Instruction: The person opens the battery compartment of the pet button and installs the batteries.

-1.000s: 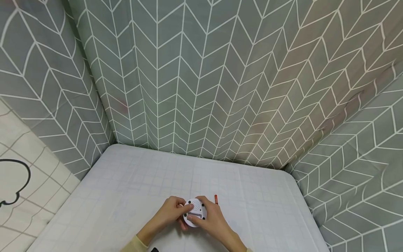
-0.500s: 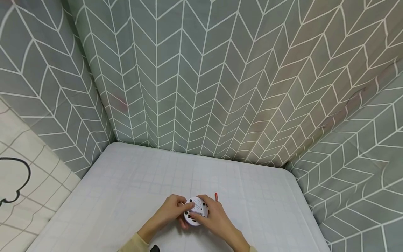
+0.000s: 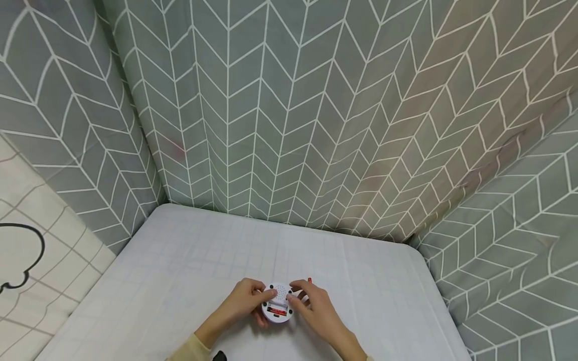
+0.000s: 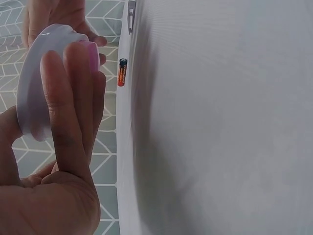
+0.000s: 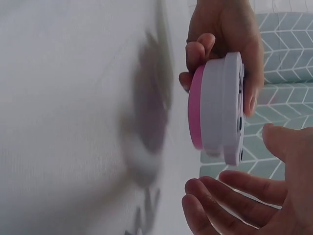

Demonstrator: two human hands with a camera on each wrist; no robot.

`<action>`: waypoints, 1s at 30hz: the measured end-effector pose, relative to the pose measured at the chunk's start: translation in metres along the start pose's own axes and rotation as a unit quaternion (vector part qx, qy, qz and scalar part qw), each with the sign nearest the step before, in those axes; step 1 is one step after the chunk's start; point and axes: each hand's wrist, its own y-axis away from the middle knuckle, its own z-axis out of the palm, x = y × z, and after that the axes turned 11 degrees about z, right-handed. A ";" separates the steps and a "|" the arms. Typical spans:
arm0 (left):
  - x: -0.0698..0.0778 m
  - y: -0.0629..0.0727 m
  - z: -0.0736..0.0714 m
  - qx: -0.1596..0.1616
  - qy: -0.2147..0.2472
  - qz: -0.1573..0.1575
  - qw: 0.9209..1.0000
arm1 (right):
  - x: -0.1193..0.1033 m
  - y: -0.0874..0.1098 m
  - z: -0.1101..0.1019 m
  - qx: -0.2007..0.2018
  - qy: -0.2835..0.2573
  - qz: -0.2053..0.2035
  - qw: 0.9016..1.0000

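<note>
My left hand [image 3: 244, 301] grips a round white device [image 3: 282, 291], its perforated back facing up and the thumb pressing on it. A red battery [image 3: 277, 311] lies in the uncovered compartment in that back. The right wrist view shows the device's pink underside [image 5: 195, 107] and the left fingers [image 5: 195, 54] curled beneath. Just right of the device is my right hand [image 3: 318, 311], fingers loosely bent and holding nothing. In the right wrist view a gap shows between this hand and the device.
Beyond my right hand, a loose orange-red and black battery [image 4: 122, 72] lies on the white-covered table [image 3: 217, 245]. A small metallic object [image 4: 131, 17] is at the top of the left wrist view. Patterned grey curtains [image 3: 280, 125] hang behind the table.
The right thumb was over the battery compartment half a second ago. The right hand has since moved off to the right, exposing the red battery. The left hand keeps its grip.
</note>
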 end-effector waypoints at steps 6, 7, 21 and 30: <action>0.001 -0.002 0.001 0.010 -0.007 -0.012 1.000 | 0.013 -0.006 -0.010 0.029 0.029 -0.006 0.999; 0.001 -0.002 0.001 0.012 -0.007 -0.015 1.000 | 0.016 -0.007 -0.011 0.038 0.040 -0.006 0.998; -0.001 -0.002 0.004 0.020 -0.010 -0.022 1.000 | 0.058 -0.021 -0.019 0.058 0.130 -0.002 0.990; 0.002 -0.003 0.003 0.020 -0.013 -0.029 0.999 | 0.064 -0.026 -0.014 0.074 0.101 -0.043 0.991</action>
